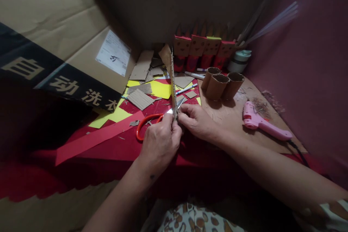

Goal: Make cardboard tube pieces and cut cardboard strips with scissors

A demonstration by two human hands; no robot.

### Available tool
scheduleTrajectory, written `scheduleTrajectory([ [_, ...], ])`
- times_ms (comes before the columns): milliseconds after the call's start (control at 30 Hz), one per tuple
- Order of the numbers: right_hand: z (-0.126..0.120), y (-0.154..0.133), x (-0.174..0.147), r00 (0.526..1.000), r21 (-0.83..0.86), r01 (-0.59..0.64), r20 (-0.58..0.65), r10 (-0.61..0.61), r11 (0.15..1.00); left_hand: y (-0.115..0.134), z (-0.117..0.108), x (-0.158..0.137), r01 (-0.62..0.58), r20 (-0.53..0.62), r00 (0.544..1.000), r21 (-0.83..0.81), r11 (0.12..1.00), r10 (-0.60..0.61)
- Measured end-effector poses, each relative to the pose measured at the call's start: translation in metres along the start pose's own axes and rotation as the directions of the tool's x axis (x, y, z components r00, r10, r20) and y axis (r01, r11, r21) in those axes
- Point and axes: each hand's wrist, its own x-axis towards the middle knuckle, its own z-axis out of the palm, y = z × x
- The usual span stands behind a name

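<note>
A piece of brown cardboard stands nearly upright, seen edge-on, with a torn-looking flap at its top. Its lower end is pinched between the fingers of my left hand and my right hand, which meet in front of me. Just behind my hands lies a pair of scissors with red handles; the blades show on both sides of the cardboard, and part of them is hidden. To the right, brown cardboard tubes stand grouped together on a cardboard sheet.
Cardboard scraps, yellow paper and a red paper strip litter the red cloth. A pink glue gun lies right. Box figures with faces and a lidded jar stand behind. A large carton leans in left.
</note>
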Motion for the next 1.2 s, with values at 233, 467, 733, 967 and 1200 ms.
scheduleTrajectory([
  [233, -0.001, -0.002, -0.006, 0.988, 0.037, -0.103, 0.119, 0.097, 0.994, 0.001, -0.004, 0.000, 0.045, 0.069, 0.997, 0.033, 0.998, -0.048],
  [467, -0.005, -0.001, -0.002, 0.991, -0.042, -0.120, 0.058, 0.122, 0.992, 0.002, -0.003, 0.000, 0.020, 0.125, 0.991, 0.144, 0.989, -0.038],
  [733, -0.012, -0.016, 0.004, 0.997, -0.290, 0.027, 0.072, -0.006, 0.957, 0.000, -0.005, 0.004, -0.028, 0.158, 0.987, 0.193, 0.981, -0.003],
  [967, 0.000, -0.010, -0.003, 0.997, -0.231, 0.012, -0.071, -0.029, 0.973, 0.001, -0.003, 0.001, -0.031, 0.130, 0.991, 0.179, 0.983, 0.007],
  [1200, 0.004, -0.004, -0.005, 0.980, 0.222, -0.180, -0.044, 0.194, 0.958, 0.001, 0.001, -0.002, 0.000, 0.053, 0.999, 0.063, 0.998, -0.003],
])
